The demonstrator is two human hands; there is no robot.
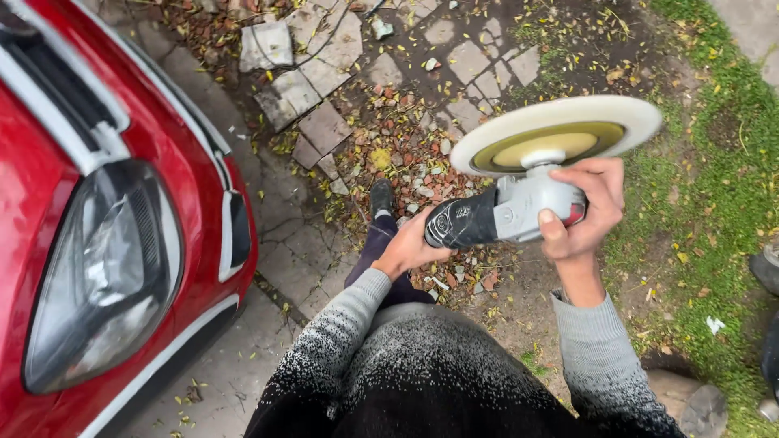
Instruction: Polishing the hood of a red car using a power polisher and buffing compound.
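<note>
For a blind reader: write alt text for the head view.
Both hands hold a grey and black polisher with its round white pad facing up: left hand on the black body, right hand round the grey head. A red car's front and headlight fill the left, over cracked paving and grass.

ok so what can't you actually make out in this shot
- Polisher switch and cord: head view, hidden by the left hand and right hand.
- Working face of the pad: turned away; only its back shows.
- Car: cut off by the left and top edges.
- Headlight inside: hidden by glare.
</note>
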